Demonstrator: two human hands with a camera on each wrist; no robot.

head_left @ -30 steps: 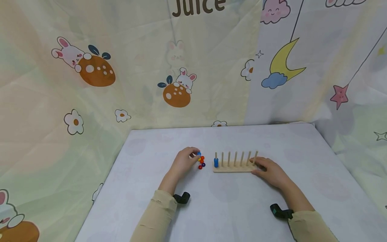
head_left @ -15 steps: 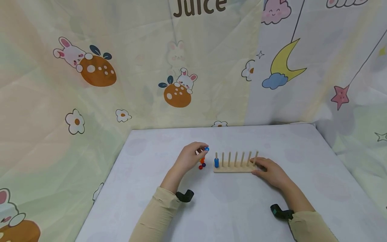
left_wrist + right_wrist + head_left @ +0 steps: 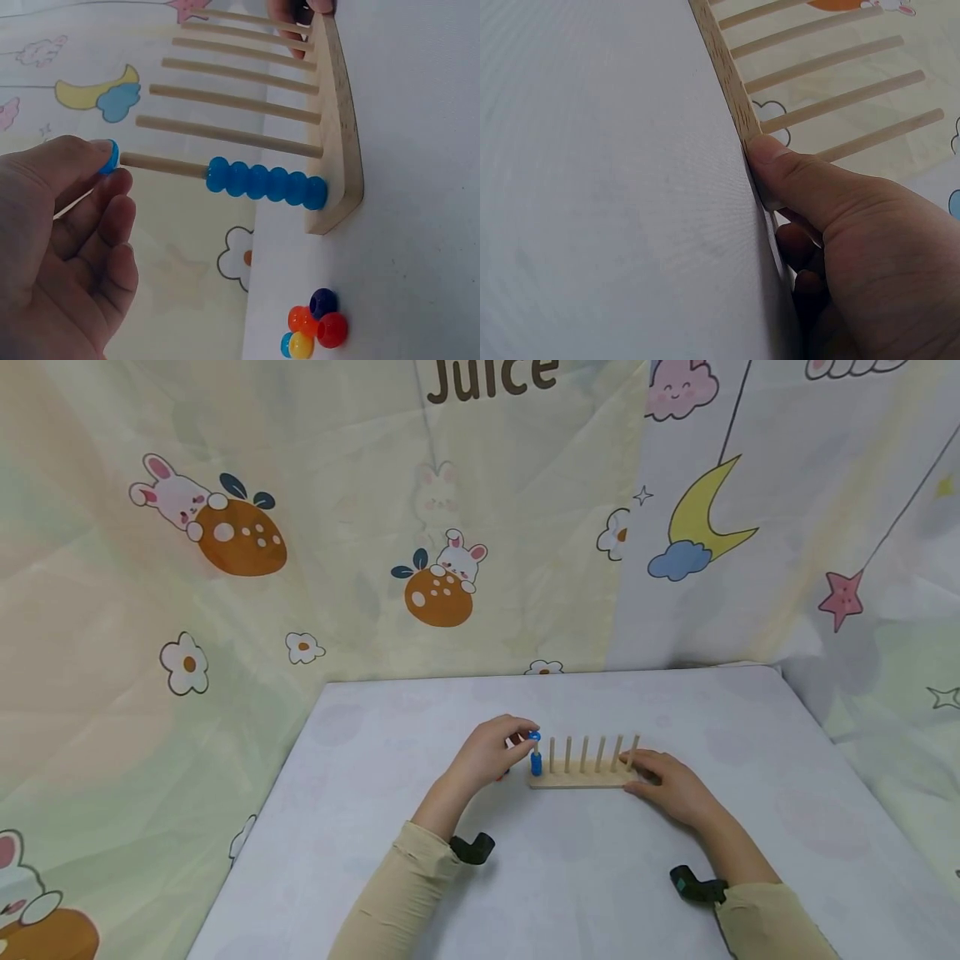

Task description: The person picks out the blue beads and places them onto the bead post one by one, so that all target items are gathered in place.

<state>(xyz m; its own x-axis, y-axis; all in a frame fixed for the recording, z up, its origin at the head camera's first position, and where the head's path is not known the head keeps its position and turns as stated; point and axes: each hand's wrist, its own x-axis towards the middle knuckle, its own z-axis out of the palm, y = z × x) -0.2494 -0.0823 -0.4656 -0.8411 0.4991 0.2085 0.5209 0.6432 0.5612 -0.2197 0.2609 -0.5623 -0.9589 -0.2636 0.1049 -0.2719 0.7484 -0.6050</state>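
My left hand (image 3: 491, 750) pinches a blue bead (image 3: 111, 157) between thumb and forefinger, right at the tip of the leftmost peg (image 3: 161, 164). Whether the peg has entered the bead's hole I cannot tell. Several blue beads (image 3: 259, 182) are stacked at the foot of that peg. The wooden peg board (image 3: 581, 782) stands on the table, its other pegs (image 3: 232, 105) bare. At its right end my right hand (image 3: 670, 785) grips the base, with the thumb (image 3: 769, 150) on the near edge.
Several loose beads (image 3: 332, 330), red, orange, yellow, blue and dark blue, lie on the white table (image 3: 600, 877) left of the board, mostly hidden behind the left hand in the head view. A printed cloth (image 3: 337, 568) hangs behind the table.
The left hand has lifted a blue bead from the loose beads and carried it right to the leftmost peg's top. The right hand has stayed at the board's right end.
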